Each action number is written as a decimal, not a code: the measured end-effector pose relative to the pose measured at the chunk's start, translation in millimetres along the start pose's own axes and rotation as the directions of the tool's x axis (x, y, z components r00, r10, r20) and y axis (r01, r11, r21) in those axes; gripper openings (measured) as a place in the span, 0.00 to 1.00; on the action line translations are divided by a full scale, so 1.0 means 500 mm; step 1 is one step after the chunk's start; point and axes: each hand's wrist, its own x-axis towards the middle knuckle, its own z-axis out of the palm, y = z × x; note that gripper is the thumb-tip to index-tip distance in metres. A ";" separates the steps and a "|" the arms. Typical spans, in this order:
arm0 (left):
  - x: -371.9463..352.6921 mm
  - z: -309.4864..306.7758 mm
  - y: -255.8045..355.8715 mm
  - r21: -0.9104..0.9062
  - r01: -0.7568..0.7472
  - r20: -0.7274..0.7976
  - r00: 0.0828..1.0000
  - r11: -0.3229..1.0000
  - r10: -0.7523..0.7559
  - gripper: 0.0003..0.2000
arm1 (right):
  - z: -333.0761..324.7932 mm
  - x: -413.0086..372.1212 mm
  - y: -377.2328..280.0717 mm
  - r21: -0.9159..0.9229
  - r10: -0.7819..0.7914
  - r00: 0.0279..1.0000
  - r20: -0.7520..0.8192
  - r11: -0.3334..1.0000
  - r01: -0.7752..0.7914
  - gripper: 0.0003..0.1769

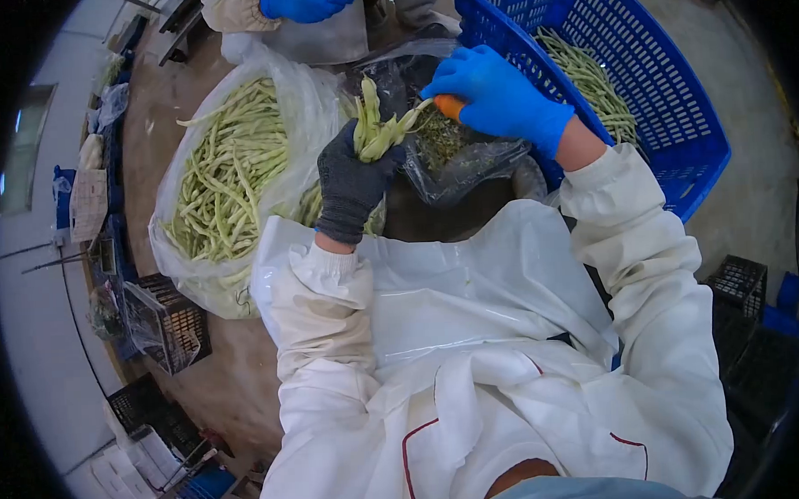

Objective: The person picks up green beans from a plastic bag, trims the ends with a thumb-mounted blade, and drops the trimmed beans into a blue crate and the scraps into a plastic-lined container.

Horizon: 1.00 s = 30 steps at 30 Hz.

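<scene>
My left hand [353, 182], in a dark grey knitted glove, is closed around a small bunch of green beans [378, 131] whose ends stick up and to the right. My right hand [493, 95] wears a blue glove and grips a small orange-handled tool [450, 106]. Its tip is at the bean ends; the blade, if any, is too small to make out. Below the hands, a dark plastic bag [493, 163] holds green trimmings [444, 141]. To the left, a clear plastic bag [311, 99] is full of green beans [226, 185].
At the upper right stands a blue perforated crate [677, 121] with green beans [592, 89] inside. Another person's blue-gloved hand [305, 4] works at the top. A dark crate [164, 324] is on the floor at left; more dark crates [737, 286] stand at right.
</scene>
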 end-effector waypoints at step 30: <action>0.033 -0.161 -0.093 -0.840 -0.090 -0.278 0.918 0.535 -0.281 0.15 | 0.051 -0.002 0.039 0.061 0.528 0.842 0.106 0.842 -0.536 0.13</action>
